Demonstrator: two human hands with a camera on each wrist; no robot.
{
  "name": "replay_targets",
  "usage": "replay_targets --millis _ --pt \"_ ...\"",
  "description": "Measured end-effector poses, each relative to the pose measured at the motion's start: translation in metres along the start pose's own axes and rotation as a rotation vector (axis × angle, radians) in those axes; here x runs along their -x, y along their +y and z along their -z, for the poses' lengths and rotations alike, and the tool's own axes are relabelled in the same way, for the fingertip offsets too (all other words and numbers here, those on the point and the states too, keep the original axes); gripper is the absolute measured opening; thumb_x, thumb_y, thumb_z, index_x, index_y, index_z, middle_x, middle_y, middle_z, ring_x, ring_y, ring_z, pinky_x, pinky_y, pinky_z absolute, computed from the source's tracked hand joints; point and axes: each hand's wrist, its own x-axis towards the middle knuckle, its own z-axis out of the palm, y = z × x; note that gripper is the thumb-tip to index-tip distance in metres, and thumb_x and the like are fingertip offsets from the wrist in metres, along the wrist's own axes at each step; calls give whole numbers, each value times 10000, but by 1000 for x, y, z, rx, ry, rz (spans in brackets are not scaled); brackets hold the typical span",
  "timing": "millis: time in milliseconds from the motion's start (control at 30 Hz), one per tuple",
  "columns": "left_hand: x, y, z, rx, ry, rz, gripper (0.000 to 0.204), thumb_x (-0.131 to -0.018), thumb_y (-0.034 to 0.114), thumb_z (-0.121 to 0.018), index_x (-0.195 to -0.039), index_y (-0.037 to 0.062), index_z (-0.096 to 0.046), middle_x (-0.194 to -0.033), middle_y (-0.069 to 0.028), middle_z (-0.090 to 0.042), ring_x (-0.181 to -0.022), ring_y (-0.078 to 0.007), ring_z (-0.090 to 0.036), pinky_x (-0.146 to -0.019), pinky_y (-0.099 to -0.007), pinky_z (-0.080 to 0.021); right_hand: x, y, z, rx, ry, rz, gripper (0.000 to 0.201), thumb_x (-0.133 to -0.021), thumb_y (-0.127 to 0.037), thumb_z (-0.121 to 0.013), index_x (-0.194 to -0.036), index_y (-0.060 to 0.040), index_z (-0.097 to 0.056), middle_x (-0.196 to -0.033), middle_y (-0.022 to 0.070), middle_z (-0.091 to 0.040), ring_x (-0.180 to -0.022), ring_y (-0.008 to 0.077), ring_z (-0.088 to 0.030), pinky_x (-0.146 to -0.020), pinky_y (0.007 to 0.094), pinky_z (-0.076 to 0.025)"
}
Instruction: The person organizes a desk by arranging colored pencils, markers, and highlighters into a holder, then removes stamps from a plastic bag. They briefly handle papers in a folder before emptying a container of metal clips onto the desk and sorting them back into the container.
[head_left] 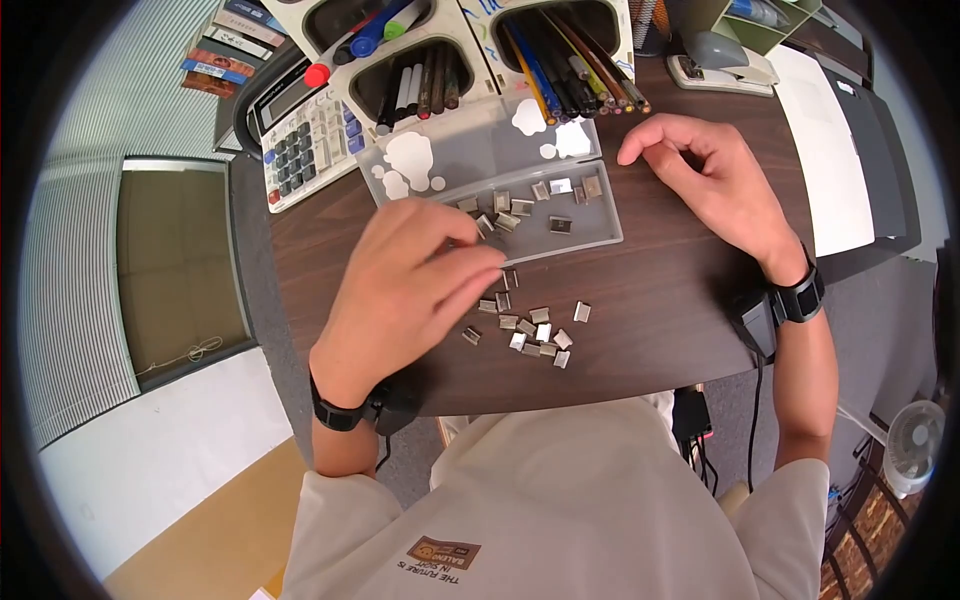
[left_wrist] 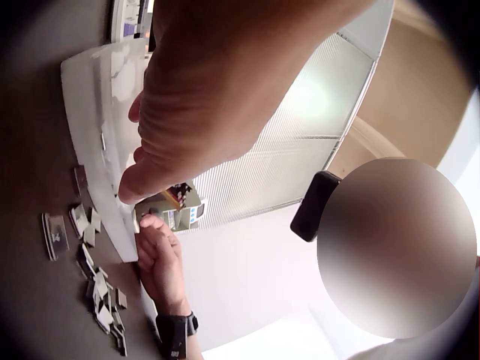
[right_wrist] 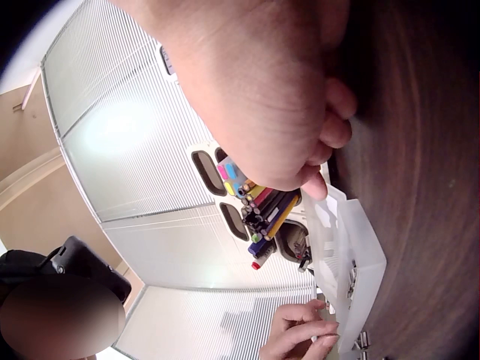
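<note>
My left hand (head_left: 410, 285) hovers over the front left part of a clear plastic box (head_left: 610, 238), its thumb and index finger bent toward each other. A small bright spot shows between these fingers in the right wrist view; I cannot tell whether it is a clip. Several small metal clips (head_left: 560, 225) lie inside the box. More loose clips (head_left: 540, 315) are heaped on the dark table just in front, below the left fingertips. My right hand (head_left: 715, 180) rests beside the box's right end, fingers loosely curled and holding nothing.
The box's lid (head_left: 460, 160) lies folded back toward a white organizer (head_left: 480, 85) full of pens and pencils. A calculator (head_left: 310, 145) sits at the left, a stapler (head_left: 720, 70) at the back right. White paper (head_left: 820, 160) lies along the right edge.
</note>
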Motion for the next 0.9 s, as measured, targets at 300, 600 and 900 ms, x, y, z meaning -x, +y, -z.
replay_targets --millis 300,600,900 --pt "-1 4 -8 -36 -100 -109 242 -756 51 -835 -989 98 -794 -1046 -36 -614 -1042 -289 -577 -905 -424 -513 1 0 1 11 -9 1 182 -1006 -96 -578 -1057 -58 -749 -754 -34 -588 -678 46 -466 -619 254 -403" --pt "0 3 -10 42 -113 -74 211 -749 79 -858 -920 82 -734 -1058 -38 -617 -1043 -287 -581 -876 -412 -504 0 0 0 11 -6 11 183 -1006 -100 -577 -1057 -60 -748 -756 -33 -583 -675 49 -459 -614 258 -398" --pt "2 -7 12 -33 28 116 190 -772 9 -837 -927 65 -742 -1061 -49 -619 -1000 -269 -572 -837 -375 -492 1 -1 1 11 -10 -1 180 -1005 -98 -576 -1048 -60 -746 -754 -35 -577 -682 50 -464 -620 256 -398"
